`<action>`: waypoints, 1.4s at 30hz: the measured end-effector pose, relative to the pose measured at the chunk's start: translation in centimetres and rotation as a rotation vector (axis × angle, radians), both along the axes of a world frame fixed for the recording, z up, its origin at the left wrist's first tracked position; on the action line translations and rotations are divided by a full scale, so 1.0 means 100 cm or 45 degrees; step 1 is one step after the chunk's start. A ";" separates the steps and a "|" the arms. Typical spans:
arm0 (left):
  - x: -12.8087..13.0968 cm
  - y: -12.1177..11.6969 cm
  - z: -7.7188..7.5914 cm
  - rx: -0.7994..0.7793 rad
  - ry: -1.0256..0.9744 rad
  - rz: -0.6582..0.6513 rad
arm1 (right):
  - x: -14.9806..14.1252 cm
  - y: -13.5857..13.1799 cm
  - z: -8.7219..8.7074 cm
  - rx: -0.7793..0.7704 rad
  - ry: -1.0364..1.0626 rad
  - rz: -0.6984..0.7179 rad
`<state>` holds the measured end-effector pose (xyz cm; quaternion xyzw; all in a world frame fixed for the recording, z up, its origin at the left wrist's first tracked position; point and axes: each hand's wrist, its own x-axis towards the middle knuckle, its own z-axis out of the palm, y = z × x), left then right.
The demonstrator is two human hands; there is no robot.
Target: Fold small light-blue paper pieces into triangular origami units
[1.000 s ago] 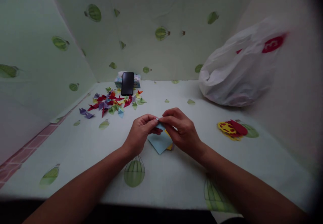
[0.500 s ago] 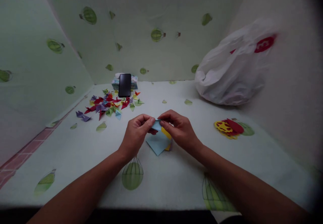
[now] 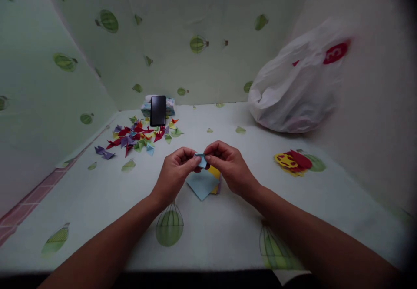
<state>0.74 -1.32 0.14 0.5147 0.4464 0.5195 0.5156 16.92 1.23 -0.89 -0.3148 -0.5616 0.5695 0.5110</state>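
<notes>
A small folded piece of light blue paper (image 3: 202,161) is pinched between both hands above the table. My left hand (image 3: 177,171) grips its left side between thumb and fingers. On its right side, the thumb and index finger of my right hand (image 3: 231,167) are closed. Just below the hands lies a stack of square sheets, with a light blue sheet (image 3: 202,187) on top and a yellow sheet (image 3: 215,174) showing beneath it. The fingers hide part of the folded paper and the stack's far corner.
Many folded paper cranes (image 3: 137,137) in mixed colours lie at the back left. A phone (image 3: 158,111) leans on a tissue box (image 3: 171,106) behind them. At right are red and yellow paper cutouts (image 3: 291,162) and a white plastic bag (image 3: 289,93).
The folded blue paper has turned slightly and shows a different face between my fingers. Both hands stay nearly in place, while the whole view has shifted a little.
</notes>
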 end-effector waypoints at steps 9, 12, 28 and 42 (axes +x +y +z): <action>0.001 -0.001 0.000 0.031 0.067 0.025 | -0.002 -0.002 0.001 -0.115 0.047 0.044; 0.001 0.000 -0.001 0.035 0.027 0.025 | -0.003 -0.002 0.000 -0.168 0.081 0.034; 0.001 -0.001 -0.001 -0.069 -0.092 -0.017 | -0.005 -0.003 0.000 -0.186 0.163 -0.005; 0.001 0.000 -0.001 -0.055 -0.069 -0.037 | -0.004 -0.003 0.000 -0.178 0.137 -0.020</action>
